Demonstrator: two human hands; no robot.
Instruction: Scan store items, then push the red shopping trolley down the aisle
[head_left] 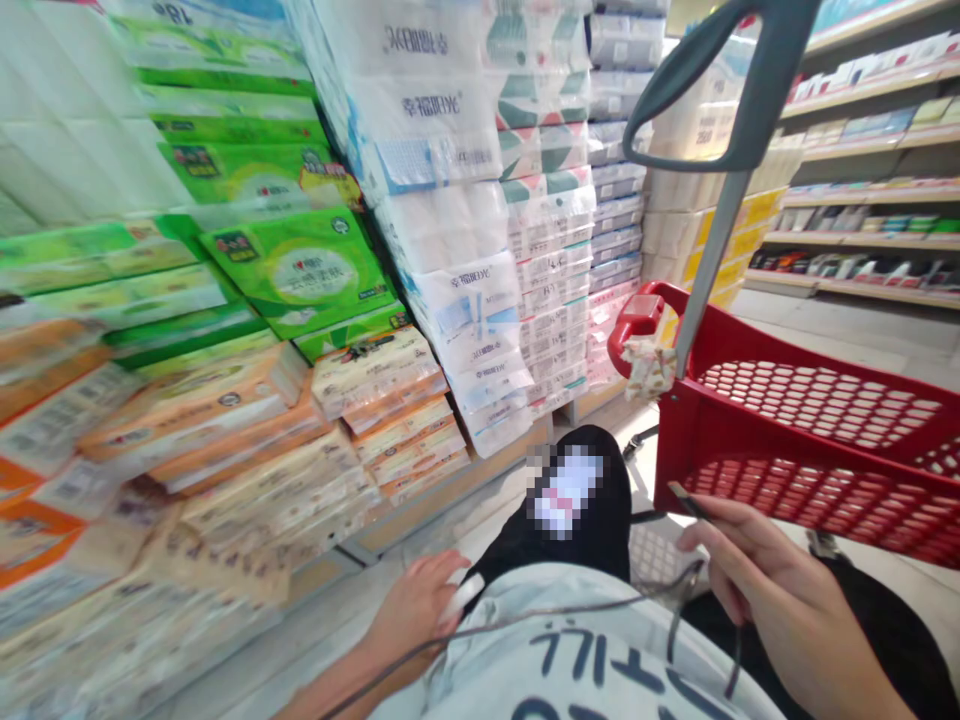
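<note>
My left hand (420, 605) is by my left thigh, its fingers curled round a small white object (465, 596) whose kind I cannot make out. My right hand (780, 585) is above my right thigh. Between its thumb and fingers it pinches a thin dark stick-like piece (688, 501) with a lighter tip. A thin dark cable (555, 608) crosses my light shirt from the lower left and loops beneath my right hand. Whether the cable joins the pinched piece is unclear. On my left knee lies a bright phone-like rectangle (568, 490), blurred out.
A red shopping basket cart (825, 400) with a grey handle (739, 150) stands close on the right. Green tissue packs (300, 270), orange tissue packs (202, 400) and white paper packs (442, 120) are stacked at left and ahead. Stocked shelves (870, 200) stand far right.
</note>
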